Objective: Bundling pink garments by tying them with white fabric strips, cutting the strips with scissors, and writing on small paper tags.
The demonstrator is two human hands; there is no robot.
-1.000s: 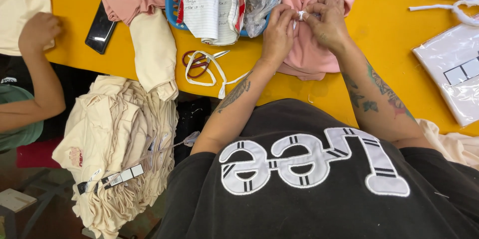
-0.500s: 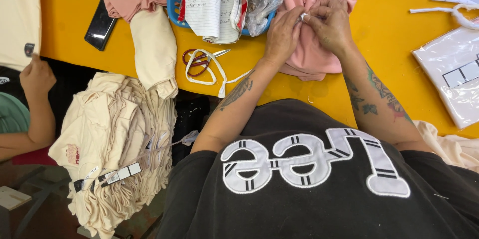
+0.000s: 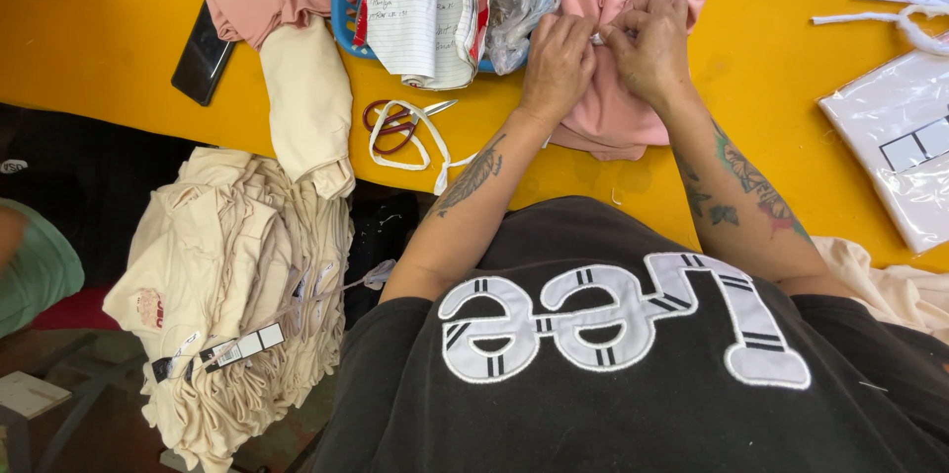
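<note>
Both hands, left hand (image 3: 560,60) and right hand (image 3: 648,44), pinch a small white tag (image 3: 597,37) between them (fingers clenched) atop the pink garment (image 3: 615,112), which runs lengthwise away from the person.

One head-worn camera looked steeply down over the wearer's chest at the yellow tabletop (image 3: 781,127), close enough that both forearms filled the centre, with the floor showing along the lower left edge.

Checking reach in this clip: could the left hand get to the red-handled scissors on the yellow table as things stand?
Probably yes. The scissors lie uncovered on the table, just left of the left hand, with nothing between them; that hand is busy on the pink garment.
</note>
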